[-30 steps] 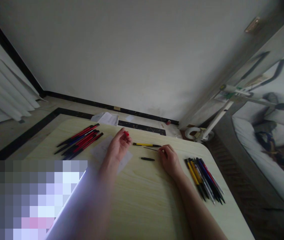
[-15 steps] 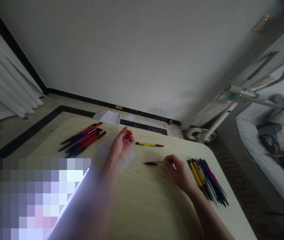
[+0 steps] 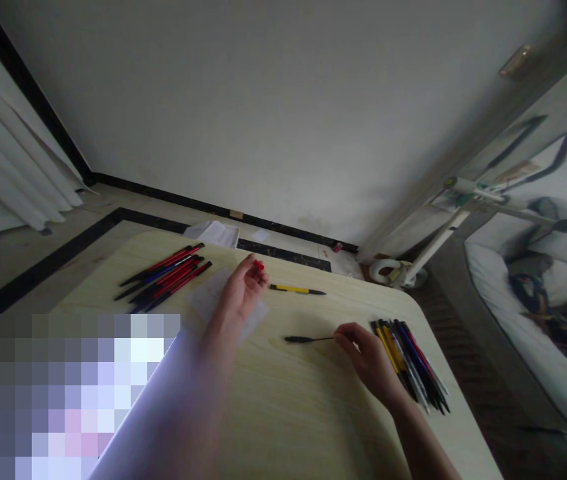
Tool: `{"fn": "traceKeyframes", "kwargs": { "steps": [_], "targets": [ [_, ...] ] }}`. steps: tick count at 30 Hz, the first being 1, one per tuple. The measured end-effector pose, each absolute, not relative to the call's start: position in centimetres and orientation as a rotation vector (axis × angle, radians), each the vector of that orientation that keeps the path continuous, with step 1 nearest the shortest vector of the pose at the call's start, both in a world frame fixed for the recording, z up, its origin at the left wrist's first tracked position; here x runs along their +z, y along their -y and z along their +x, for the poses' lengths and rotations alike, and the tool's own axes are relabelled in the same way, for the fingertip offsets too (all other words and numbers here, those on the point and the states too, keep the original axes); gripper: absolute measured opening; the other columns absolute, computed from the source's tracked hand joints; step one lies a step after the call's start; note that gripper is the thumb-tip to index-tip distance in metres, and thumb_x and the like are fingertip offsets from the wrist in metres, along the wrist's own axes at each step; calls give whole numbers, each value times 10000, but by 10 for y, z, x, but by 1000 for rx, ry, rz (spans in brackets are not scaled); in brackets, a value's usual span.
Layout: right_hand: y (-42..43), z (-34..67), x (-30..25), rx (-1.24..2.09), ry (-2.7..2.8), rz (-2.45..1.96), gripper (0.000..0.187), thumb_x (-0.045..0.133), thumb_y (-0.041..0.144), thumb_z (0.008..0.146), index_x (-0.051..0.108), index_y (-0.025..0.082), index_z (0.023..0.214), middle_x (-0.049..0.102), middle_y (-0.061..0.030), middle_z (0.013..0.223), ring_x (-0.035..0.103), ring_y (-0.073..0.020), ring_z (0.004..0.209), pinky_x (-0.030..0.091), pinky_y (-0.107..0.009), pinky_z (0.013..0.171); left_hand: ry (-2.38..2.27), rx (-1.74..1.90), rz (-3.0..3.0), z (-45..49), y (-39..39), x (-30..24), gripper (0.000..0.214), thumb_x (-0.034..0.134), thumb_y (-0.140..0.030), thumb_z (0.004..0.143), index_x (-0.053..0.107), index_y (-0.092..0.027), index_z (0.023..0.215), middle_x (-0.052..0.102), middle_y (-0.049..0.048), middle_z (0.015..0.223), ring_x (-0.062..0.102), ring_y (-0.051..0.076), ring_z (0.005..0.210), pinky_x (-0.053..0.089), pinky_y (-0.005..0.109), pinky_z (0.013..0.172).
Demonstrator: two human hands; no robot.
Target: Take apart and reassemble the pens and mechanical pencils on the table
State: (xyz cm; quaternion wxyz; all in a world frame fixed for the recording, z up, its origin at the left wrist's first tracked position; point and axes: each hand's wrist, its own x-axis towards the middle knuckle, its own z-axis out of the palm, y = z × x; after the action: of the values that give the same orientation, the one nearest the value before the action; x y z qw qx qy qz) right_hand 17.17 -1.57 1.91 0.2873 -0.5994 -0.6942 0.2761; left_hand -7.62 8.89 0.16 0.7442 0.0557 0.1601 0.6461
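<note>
No readable brand, label or writing on any pen or sheet; all too small and dim. Right hand (image 3: 370,360) at about 4 o'clock on the table (image 3: 288,413), palm down, fingertips pinched closed on the thin end of a dark pen refill (image 3: 308,339) that lies flat and runs out toward 9 o'clock from the hand. Left hand (image 3: 243,293) near table centre, forearm coming in from 7 o'clock, fingers loosely curled with thumb and forefinger nipped on a small red piece (image 3: 259,265). Yellow pen barrel (image 3: 296,289) lies just beyond at 12 o'clock, apart from both hands. Red and blue pens (image 3: 166,277) piled at 10 o'clock; mixed yellow, blue and black pens (image 3: 410,363) bunched at 3 o'clock, just beside the right wrist. A pale paper sheet (image 3: 210,300) lies under the left hand. Surface is light wood grain with rounded corners. Beyond: plain grey wall, dark skirting, white curtain at far left.
</note>
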Motion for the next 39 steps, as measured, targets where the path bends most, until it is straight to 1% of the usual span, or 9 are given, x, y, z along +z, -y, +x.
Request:
{"fn": "traceKeyframes", "kwargs": {
  "steps": [9, 15, 20, 27, 31, 39],
  "targets": [
    [1, 177, 24, 652, 1814, -1611, 192, 504, 349, 784, 579, 173, 806, 628, -42, 733, 566, -166, 686, 454, -279, 633, -343, 1404, 100, -77, -89, 2, 74, 591, -124, 706, 558, -153, 766, 577, -14, 661, 534, 66, 578, 426, 202, 555],
    [7, 174, 23, 617, 1818, -1589, 189, 520, 347, 772, 584, 171, 795, 628, -53, 728, 561, -168, 667, 459, -286, 613, -361, 1408, 62, -77, -89, 4, 80, 597, -124, 701, 562, -149, 768, 572, -8, 660, 536, 67, 582, 431, 198, 550],
    [6, 169, 24, 603, 1843, -1572, 168, 544, 326, 754, 582, 168, 799, 610, -36, 676, 546, -155, 619, 454, -279, 583, -336, 1404, 71, -78, -89, 2, 90, 593, -126, 706, 565, -148, 788, 573, -5, 664, 540, 69, 591, 433, 195, 554],
    [1, 171, 23, 571, 1893, -1573, 186, 524, 318, 761, 617, 177, 837, 626, -43, 706, 560, -161, 634, 461, -290, 603, -326, 1413, 61, -78, -89, 2, 77, 592, -126, 707, 561, -148, 774, 574, -5, 657, 538, 69, 579, 435, 197, 550],
    [-1, 173, 21, 570, 1922, -1543, 178, 517, 311, 763, 628, 182, 813, 626, -48, 733, 556, -161, 640, 463, -290, 601, -319, 1429, 65, -78, -89, 2, 91, 599, -124, 699, 562, -142, 781, 578, 2, 667, 541, 73, 581, 436, 201, 547],
    [-4, 171, 21, 504, 1917, -1566, 149, 515, 291, 765, 615, 184, 796, 599, -29, 687, 533, -149, 610, 440, -272, 582, -309, 1423, 76, -78, -89, 2, 79, 592, -124, 704, 559, -144, 772, 574, -3, 671, 535, 67, 585, 430, 195, 547]
  ]
}}
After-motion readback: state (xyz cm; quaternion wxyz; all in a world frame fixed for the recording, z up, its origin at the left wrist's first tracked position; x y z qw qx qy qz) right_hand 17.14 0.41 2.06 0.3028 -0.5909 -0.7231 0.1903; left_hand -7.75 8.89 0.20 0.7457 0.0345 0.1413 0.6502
